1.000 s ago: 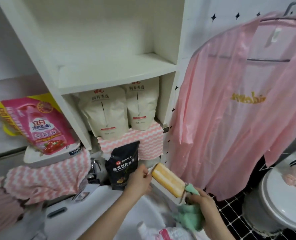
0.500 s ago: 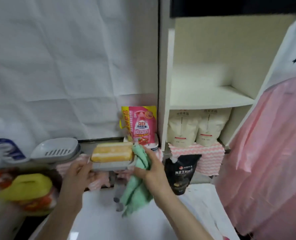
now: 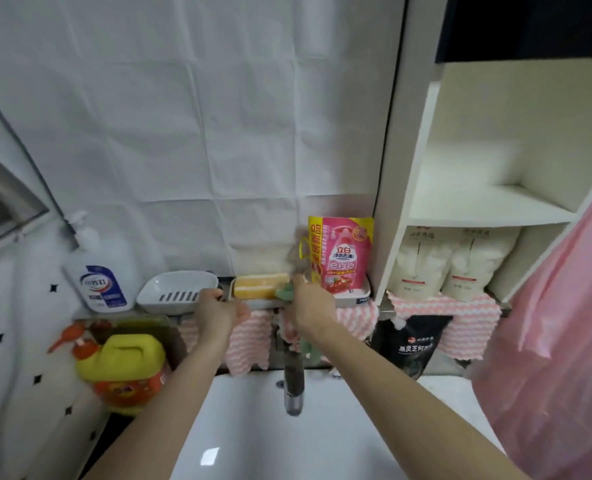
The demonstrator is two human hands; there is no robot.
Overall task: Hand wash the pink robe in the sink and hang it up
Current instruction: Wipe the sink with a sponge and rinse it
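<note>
Soap dish (image 3: 249, 301) now rests on ledge (image 3: 124, 314); left grip (image 3: 215, 306) pinches it, right grip (image 3: 308, 303) clutches green cloth (image 3: 285, 293); pink robe (image 3: 547, 341) hangs rightward.

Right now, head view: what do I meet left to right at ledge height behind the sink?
White pump bottle, empty grey soap dish, yellow soap bar, pink refill pouch, two cream bags in the shelf unit, hanging pink robe.

Pink robe (image 3: 557, 341) partly beyond right edge.
</note>
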